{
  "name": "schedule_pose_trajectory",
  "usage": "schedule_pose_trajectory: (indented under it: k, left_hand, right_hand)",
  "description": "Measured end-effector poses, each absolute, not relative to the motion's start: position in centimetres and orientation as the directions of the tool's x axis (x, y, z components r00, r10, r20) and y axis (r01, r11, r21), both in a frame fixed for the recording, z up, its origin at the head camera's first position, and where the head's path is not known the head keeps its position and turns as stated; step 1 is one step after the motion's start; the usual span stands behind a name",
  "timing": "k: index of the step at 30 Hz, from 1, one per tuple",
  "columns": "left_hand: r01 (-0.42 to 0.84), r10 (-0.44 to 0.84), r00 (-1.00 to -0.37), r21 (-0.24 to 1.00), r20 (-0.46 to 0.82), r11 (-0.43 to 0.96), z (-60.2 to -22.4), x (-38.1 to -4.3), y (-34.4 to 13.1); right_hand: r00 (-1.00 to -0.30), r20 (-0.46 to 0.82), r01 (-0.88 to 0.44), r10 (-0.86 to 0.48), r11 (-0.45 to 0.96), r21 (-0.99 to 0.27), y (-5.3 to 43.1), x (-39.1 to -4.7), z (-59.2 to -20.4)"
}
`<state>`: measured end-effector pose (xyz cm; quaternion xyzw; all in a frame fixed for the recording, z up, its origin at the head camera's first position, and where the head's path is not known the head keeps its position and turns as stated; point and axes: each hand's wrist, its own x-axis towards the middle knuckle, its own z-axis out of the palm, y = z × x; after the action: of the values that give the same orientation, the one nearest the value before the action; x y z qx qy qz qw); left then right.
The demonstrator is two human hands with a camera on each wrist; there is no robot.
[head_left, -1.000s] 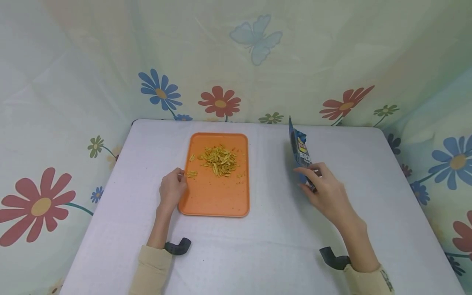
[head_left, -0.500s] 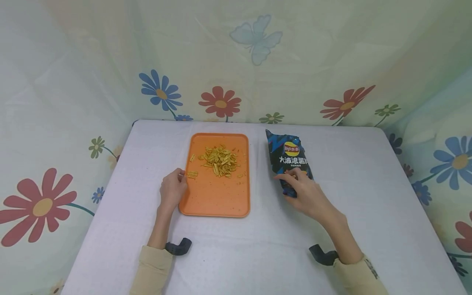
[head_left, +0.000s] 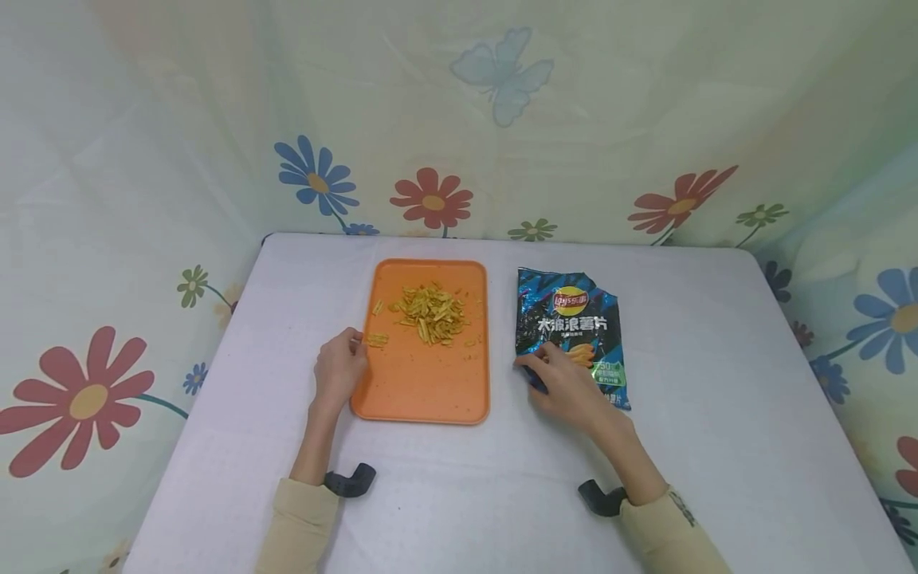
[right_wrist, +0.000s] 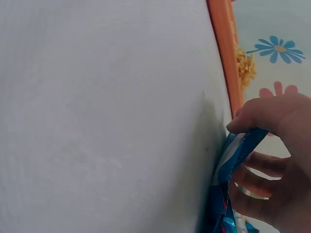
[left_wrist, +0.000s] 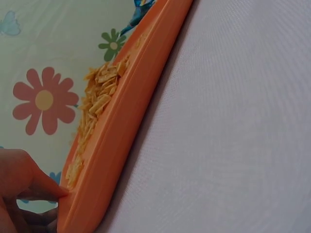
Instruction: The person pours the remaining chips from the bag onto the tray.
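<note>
An orange tray (head_left: 423,399) lies on the table, with a heap of yellow chip pieces (head_left: 430,315) in its far half. Some broken bits (head_left: 376,340) lie by its left rim. My left hand (head_left: 339,368) pinches that rim, thumb on the upper edge in the left wrist view. To the right of the tray, my right hand (head_left: 566,387) pinches the left edge of a blue and black potato chip bag (head_left: 570,325). The bag's printed front faces up, and its far right corner is cut away. Thumb and fingers fold its edge up in the right wrist view.
The white-covered table (head_left: 459,494) ends at a flower-printed curtain (head_left: 574,159) at the back and sides. A strip of bare cloth separates tray and bag. Black curved pieces (head_left: 351,481) sit at both wrists.
My right hand has moved left and turned the bag from edge-on to flat with its front up. The left hand and the tray have stayed in place.
</note>
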<state>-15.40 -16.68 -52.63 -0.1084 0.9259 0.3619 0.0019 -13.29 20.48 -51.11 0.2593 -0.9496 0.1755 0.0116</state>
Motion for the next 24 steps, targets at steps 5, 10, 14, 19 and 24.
schedule_pose_trajectory:
  k: [5,10,14,19,24]
  left_hand:
    - [-0.207,-0.199,-0.976,0.667,-0.089,0.716,-52.6,-15.3,-16.7]
    - [-0.196,-0.194,-0.978,0.653,-0.077,0.731,-52.5,-15.4,-16.8]
    - [-0.198,-0.200,-0.977,0.650,-0.071,0.734,-52.5,-15.6,-16.8]
    - [-0.211,-0.183,-0.977,0.658,-0.112,0.723,-52.2,-15.6,-16.8]
    - [-0.206,-0.207,-0.975,0.664,-0.079,0.719,-51.8,-15.2,-17.0]
  right_hand:
    - [-0.868,0.112,-0.493,-0.485,0.810,-0.316,20.2,-13.1,-51.6]
    - [-0.865,0.083,-0.492,-0.494,0.807,-0.326,20.1,-13.0,-51.5]
    - [-0.879,0.023,-0.456,-0.476,0.826,-0.333,20.1,-12.9,-51.0]
    - [-0.884,0.050,-0.451,-0.466,0.818,-0.356,20.1,-12.5,-50.1]
    - [-0.819,0.294,-0.572,-0.492,0.733,-0.368,20.2,-12.7,-49.5]
